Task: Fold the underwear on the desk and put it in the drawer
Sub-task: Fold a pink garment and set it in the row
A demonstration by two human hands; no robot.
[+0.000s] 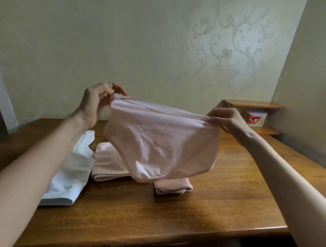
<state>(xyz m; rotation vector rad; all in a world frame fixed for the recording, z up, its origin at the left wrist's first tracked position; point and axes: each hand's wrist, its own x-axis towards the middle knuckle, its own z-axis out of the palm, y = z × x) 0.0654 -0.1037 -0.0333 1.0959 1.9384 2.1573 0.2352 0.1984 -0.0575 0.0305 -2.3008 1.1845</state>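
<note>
**Briefs held up by the waistband**

Above the desk (210, 212), both hands pinch pink briefs (161, 142) by the waistband corners: left hand (96, 104) and right hand (225, 117), fingers closed on fabric. The cloth hangs light and limp, so the corners look the best hold. Under it lie folded pieces (108, 164). No drawer shows.

The wooden surface (220, 203) is carrying three garments. A white garment (69, 175) is lying at the left. A folded pale pink garment (108, 164) is lying just beside it. A smaller folded pink garment (173, 187) is lying right of that. A wooden corner shelf (255, 104) is holding a white container (256, 117).
</note>
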